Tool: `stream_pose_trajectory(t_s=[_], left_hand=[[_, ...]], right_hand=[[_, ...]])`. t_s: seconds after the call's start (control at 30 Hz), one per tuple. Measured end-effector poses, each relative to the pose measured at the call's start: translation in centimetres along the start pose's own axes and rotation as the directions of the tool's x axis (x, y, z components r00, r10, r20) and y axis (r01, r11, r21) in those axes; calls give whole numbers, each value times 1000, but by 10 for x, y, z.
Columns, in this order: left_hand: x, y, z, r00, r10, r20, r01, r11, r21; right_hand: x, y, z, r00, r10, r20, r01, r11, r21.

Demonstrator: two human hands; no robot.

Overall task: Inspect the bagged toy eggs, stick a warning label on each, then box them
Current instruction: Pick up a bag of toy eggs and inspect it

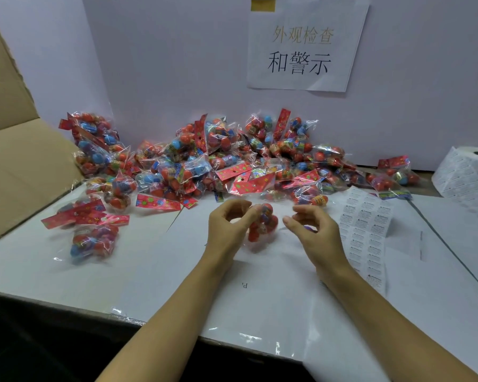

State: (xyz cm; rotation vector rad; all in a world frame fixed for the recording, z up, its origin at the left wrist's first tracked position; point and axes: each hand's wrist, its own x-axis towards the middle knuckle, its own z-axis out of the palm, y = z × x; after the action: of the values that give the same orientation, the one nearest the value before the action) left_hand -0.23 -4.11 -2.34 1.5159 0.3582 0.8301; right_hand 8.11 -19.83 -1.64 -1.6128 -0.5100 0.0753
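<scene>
A clear bag of red toy eggs hangs just above the white table, pinched by my left hand. My right hand hovers close on the bag's right, fingers curled; whether it touches the plastic I cannot tell. Behind them a big heap of bagged eggs with red header cards lies against the back wall. A strip of warning labels trails across the table under my right wrist, fed from a label roll at the far right. An open cardboard box stands at the left.
Two separate bags lie at the left beside the box flap. A paper sign with Chinese characters hangs on the wall. The table's front edge runs below my forearms, dark floor beneath.
</scene>
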Motion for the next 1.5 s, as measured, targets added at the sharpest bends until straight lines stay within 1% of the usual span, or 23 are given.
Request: stream_pose_trajectory(t_s=[0.07, 0.13, 0.2, 0.23, 0.3, 0.37, 0.43, 0.47, 0.5, 0.53, 0.57, 0.6, 0.67, 0.77, 0.83, 0.9, 1.1, 1.5], left_hand=[[-3, 3, 2, 998, 9, 66, -6, 999, -46], [-8, 6, 5, 982, 26, 187, -7, 995, -102], [-12, 8, 7, 958, 47, 283, -11, 992, -128], [-13, 9, 7, 953, 44, 301, -7, 992, -124], [-12, 11, 8, 959, 19, 283, 6, 996, -85], [-10, 9, 6, 980, 9, 200, -7, 1000, -9], [-7, 5, 4, 994, 18, 106, -27, 996, 81], [-5, 3, 3, 997, 0, 74, -7, 995, 103], [-3, 2, 3, 997, -50, 64, 44, 994, 100], [-2, 1, 3, 990, -116, 81, 110, 991, 78], [-1, 2, 5, 976, -177, 124, 174, 984, 40], [-2, 3, 5, 961, -210, 179, 215, 977, -11], [-2, 3, 5, 948, -195, 253, 219, 973, -72], [-4, 3, 4, 938, -180, 297, 223, 968, -115], [-3, 5, 4, 928, -214, 306, 265, 954, -138], [-2, 6, 3, 922, -235, 307, 287, 948, -137], [1, 3, 4, 921, -242, 304, 287, 951, -112], [-1, 1, 3, 927, -229, 297, 265, 960, -87]], right_hand=[[-3, -2, 3, 993, -21, 117, 22, 1000, -7], [-6, -2, 7, 976, -13, 218, 11, 1000, 13], [-6, 0, 8, 968, -8, 252, 7, 1000, 5], [-6, 1, 7, 969, -10, 246, 10, 1000, 1], [-4, 3, 5, 978, -7, 207, 8, 1000, 0], [-3, 3, 3, 987, 42, 155, -50, 998, 47], [-1, 1, 3, 983, 125, 131, -146, 975, 167], [-1, 0, 2, 976, 164, 145, -195, 950, 243], [0, -2, 2, 967, 190, 172, -235, 923, 304], [0, -3, 2, 959, 203, 197, -261, 905, 335], [1, -4, 1, 954, 208, 215, -273, 899, 344], [1, -5, 2, 952, 208, 224, -276, 898, 342], [1, -5, 2, 952, 199, 235, -271, 902, 336], [0, -6, 3, 951, 207, 229, -276, 902, 333], [2, -6, 4, 949, 242, 204, -298, 900, 318], [2, -6, 4, 951, 245, 190, -294, 907, 302], [2, -8, 4, 943, 272, 194, -323, 891, 318], [2, -8, 4, 942, 274, 193, -323, 893, 313]])
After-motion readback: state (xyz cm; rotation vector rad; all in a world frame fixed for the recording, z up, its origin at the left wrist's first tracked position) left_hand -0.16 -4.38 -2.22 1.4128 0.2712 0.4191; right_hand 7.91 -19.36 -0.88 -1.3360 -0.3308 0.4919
